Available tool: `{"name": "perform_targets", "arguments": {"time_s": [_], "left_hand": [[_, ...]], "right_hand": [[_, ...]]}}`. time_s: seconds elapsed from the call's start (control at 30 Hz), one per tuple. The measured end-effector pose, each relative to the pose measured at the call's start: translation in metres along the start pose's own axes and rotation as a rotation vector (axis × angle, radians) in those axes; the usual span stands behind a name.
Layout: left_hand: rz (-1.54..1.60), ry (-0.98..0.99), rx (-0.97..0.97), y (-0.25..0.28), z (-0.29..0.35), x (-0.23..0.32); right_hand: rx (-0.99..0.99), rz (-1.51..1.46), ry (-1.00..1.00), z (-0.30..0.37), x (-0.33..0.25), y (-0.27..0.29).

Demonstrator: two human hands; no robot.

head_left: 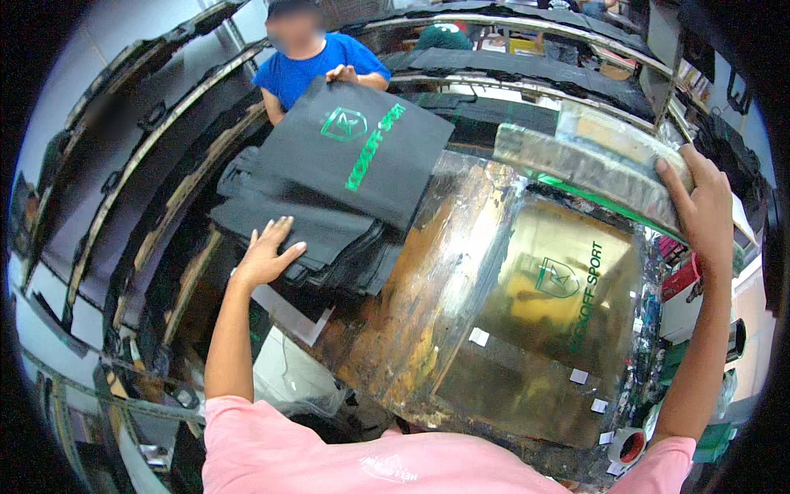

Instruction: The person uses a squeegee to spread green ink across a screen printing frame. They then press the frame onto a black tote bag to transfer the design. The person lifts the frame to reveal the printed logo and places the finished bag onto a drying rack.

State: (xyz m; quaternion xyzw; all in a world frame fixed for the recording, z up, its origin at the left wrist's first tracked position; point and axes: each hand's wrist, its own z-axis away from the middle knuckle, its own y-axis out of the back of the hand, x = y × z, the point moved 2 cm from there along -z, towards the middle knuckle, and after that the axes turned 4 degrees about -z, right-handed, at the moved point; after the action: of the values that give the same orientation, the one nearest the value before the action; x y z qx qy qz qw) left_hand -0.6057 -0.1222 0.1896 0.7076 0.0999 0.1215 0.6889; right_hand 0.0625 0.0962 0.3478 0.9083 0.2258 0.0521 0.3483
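Note:
My left hand (267, 252) lies with fingers spread on a stack of black fabric sheets (329, 235) at the left of the worktable. My right hand (701, 198) grips the right end of a raised screen-printing frame (588, 165), its thumb on the near side. Bright green ink shows along the frame's lower edge. Below the frame, a clear sheet (527, 329) with a green shield emblem and lettering lies on the board. Across from me, a person in a blue shirt (325, 66) holds up a black sheet (374, 148) printed in the same green.
Long racks (156, 189) laden with black sheets curve along the left, with more racks (527, 62) at the back. The wooden worktable (411, 329) is smeared with dried ink. A tape roll (629, 446) sits at its near right corner. Green containers (712, 440) stand at far right.

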Motion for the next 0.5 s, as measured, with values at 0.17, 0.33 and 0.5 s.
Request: {"name": "perform_targets", "arguments": {"time_s": [0.17,0.33,0.5], "left_hand": [[0.007,0.106,-0.017,0.001,0.006,0.014],[-0.027,-0.092,0.232,0.071,-0.005,0.059],[0.077,-0.395,0.267,0.063,0.016,0.199]], "right_hand": [[-0.086,-0.040,-0.003,-0.007,0.002,-0.001],[-0.024,-0.048,0.039,-0.004,-0.002,0.006],[0.010,-0.024,0.056,-0.007,0.004,0.004]]}}
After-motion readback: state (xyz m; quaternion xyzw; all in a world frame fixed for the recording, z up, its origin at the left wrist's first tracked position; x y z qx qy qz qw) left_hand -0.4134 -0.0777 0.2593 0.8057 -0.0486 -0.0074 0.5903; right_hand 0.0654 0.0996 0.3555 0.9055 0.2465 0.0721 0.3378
